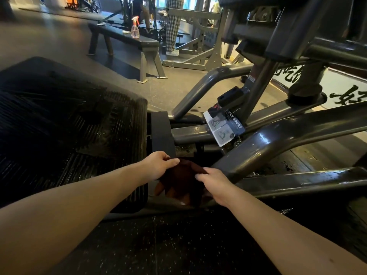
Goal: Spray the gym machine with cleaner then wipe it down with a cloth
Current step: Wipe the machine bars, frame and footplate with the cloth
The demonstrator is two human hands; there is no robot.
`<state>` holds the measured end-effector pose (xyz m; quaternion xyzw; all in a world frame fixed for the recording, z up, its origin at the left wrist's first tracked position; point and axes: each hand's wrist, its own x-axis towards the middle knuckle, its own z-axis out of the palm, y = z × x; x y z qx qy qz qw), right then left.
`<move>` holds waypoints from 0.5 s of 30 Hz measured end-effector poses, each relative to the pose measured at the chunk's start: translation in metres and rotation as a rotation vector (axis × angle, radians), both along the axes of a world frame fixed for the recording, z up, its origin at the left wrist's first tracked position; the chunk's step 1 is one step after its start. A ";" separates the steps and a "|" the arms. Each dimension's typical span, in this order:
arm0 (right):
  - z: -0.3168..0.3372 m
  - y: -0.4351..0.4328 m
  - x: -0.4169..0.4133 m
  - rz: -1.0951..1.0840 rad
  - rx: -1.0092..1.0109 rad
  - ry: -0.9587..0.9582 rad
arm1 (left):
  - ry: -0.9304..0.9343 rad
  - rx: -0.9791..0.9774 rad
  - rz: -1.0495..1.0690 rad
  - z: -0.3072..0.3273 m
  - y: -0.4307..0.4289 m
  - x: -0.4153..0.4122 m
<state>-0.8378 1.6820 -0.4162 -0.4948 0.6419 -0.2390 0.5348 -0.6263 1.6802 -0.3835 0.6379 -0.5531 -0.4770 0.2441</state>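
Both hands, left hand (158, 165) and right hand (213, 182), grip the dark cloth (182, 181) beside the machine's footplate (69, 120).

Dim foreground, window light far back, wide-angle edge distortion, soft focus

a flat bench (147, 43) stands on the gym floor; just behind it, a person in checked trousers (172, 26) beside a grey rack (202, 36).

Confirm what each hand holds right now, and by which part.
Both hold the dark cloth: the left hand pinches its upper left edge, the right hand grips its upper right edge. The rest hangs between them.
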 end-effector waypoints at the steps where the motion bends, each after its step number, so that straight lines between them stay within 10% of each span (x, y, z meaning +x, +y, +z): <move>1: -0.001 -0.001 -0.001 0.002 -0.017 0.018 | 0.003 0.000 0.004 0.000 0.000 -0.001; 15: 0.024 -0.043 -0.027 -0.076 0.052 -0.308 | 0.027 0.052 -0.042 0.016 -0.013 -0.025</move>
